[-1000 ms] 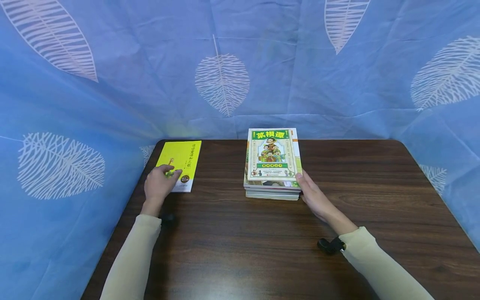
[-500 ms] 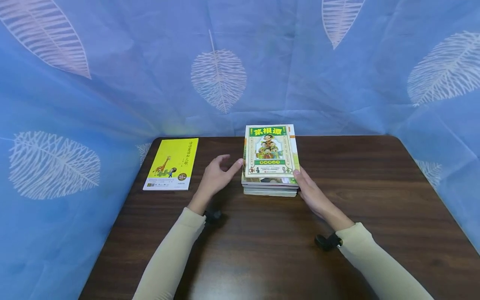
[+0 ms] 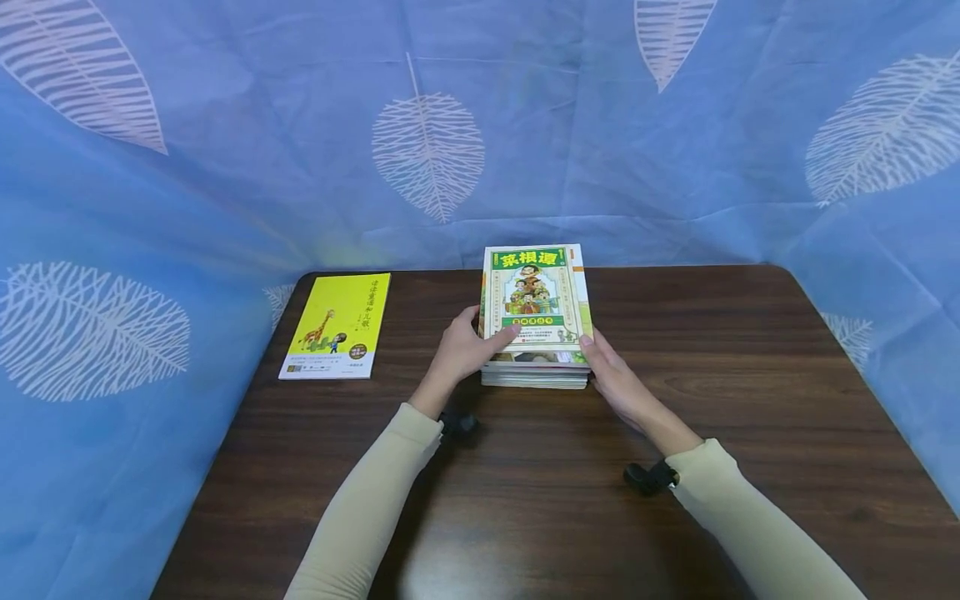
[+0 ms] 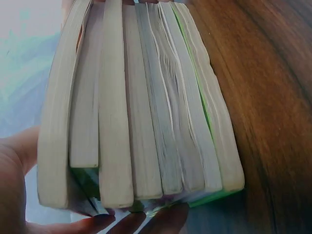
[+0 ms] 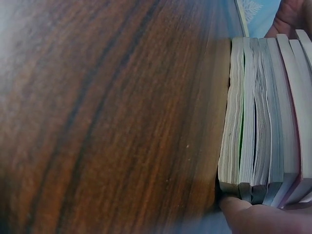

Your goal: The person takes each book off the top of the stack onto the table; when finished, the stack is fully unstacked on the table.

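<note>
A stack of books [image 3: 534,378] stands near the back of the table, topped by a green-and-white children's book [image 3: 529,290]. My left hand [image 3: 463,347] grips its left side, thumb lying over the top cover. In the left wrist view, several fingertips [image 4: 170,217] press against the side of the pile, whose page edges show unevenly lined up. My right hand [image 3: 621,380] holds the right side, thumb at the cover's lower right corner. The right wrist view shows a finger [image 5: 253,219] low on the stack, close to the tabletop.
Left of the stack, a yellow book [image 3: 337,325] with a giraffe picture lies flat near the table's left edge. The dark wood table [image 3: 540,492] runs back to a blue leaf-patterned cloth [image 3: 525,150] that hangs behind it and along both sides.
My left hand has left the yellow book, moved right and taken hold of the stack's left side. The right hand has stayed at the stack's right side.
</note>
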